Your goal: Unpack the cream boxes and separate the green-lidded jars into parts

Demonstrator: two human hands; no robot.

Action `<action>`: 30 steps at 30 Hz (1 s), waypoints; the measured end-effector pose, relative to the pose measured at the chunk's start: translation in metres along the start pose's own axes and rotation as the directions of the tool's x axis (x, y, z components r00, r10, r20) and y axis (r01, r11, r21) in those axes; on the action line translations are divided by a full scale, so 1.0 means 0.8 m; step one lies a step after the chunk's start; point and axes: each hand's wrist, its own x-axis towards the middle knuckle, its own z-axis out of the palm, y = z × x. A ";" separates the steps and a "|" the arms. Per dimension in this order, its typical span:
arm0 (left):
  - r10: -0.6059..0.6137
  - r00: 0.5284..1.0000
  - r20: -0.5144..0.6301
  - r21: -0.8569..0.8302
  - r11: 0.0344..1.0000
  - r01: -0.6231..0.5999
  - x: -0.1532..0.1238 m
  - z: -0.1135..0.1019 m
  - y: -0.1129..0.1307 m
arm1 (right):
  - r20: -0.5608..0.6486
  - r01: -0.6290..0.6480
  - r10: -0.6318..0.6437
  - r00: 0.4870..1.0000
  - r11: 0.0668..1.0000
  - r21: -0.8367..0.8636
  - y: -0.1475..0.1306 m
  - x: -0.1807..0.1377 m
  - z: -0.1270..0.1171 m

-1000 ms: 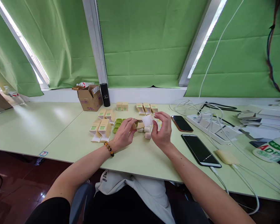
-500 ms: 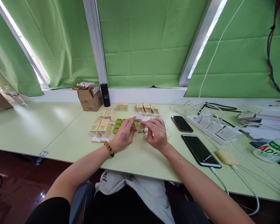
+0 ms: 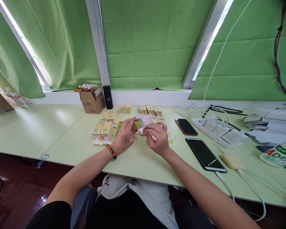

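Between my hands is a small cardboard box, its white inner flaps spread and something green showing inside. My left hand grips the box's brown side, fingers wrapped round it. My right hand pinches a white flap at the box's right. Behind my left hand, green cups are partly hidden. To the left stand more small boxes with green labels and open white flaps. Several similar boxes are lined up farther back, and two closed boxes stand near them. Thin clear cords lie by my right hand.
Two phones lie on the right, beside a white power strip with chargers and tangled cables. A carton and a black tumbler stand at the back left. A plastic bottle lies at the far right.
The box between my hands has tipped, and its white flaps now spread wider. My right hand has moved slightly down and left, onto a flap.
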 end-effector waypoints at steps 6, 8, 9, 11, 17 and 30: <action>0.177 0.981 0.077 0.168 0.968 -0.187 -0.002 -0.002 0.007 | -0.031 -0.303 0.307 0.951 0.949 0.086 -0.006 0.002 0.010; 0.221 0.970 0.099 0.206 0.949 -0.237 -0.005 0.001 0.008 | -0.012 -0.344 0.348 0.938 0.931 0.119 -0.005 0.002 0.012; 0.235 0.966 0.108 0.220 0.942 -0.254 -0.007 0.002 0.009 | -0.012 -0.357 0.362 0.932 0.924 0.137 -0.004 0.001 0.014; 0.240 0.963 0.120 0.244 0.934 -0.263 -0.009 0.004 0.009 | -0.028 -0.380 0.391 0.920 0.906 0.186 -0.001 -0.001 0.016; 0.184 0.978 0.098 0.251 0.946 -0.203 -0.001 -0.002 0.008 | -0.046 -0.463 0.543 0.838 0.753 0.469 0.009 -0.006 0.022; 0.110 0.990 0.088 0.185 0.975 -0.124 0.001 -0.004 0.002 | -0.047 -0.496 0.659 0.751 0.609 0.619 0.018 0.003 0.023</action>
